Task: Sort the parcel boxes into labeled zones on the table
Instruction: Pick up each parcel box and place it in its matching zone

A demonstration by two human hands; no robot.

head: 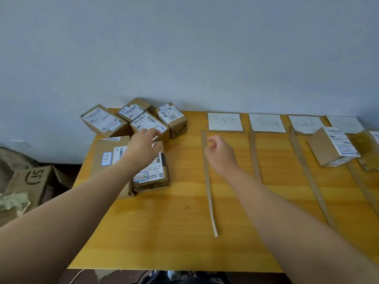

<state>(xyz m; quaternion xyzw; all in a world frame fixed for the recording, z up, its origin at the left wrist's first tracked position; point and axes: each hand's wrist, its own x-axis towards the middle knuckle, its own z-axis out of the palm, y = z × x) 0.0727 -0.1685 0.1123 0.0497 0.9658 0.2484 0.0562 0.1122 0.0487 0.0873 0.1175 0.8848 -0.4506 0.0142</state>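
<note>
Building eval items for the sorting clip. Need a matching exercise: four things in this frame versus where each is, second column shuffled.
Things: 1 left hand; 2 right hand; 3 sorted parcel box; 4 SF carton.
Places: A off the table, lower left; B over the unsorted pile; C right-side zone, below a label card; D beside the leftmost cardboard strip, holding nothing.
Pairs: 1-B; 2-D; 3-C; 4-A.

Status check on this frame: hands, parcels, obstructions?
Left hand open, reaching over unsorted parcel pile. Right hand loosely curled, empty. Sorted parcel in a right zone. No obstruction.
</note>
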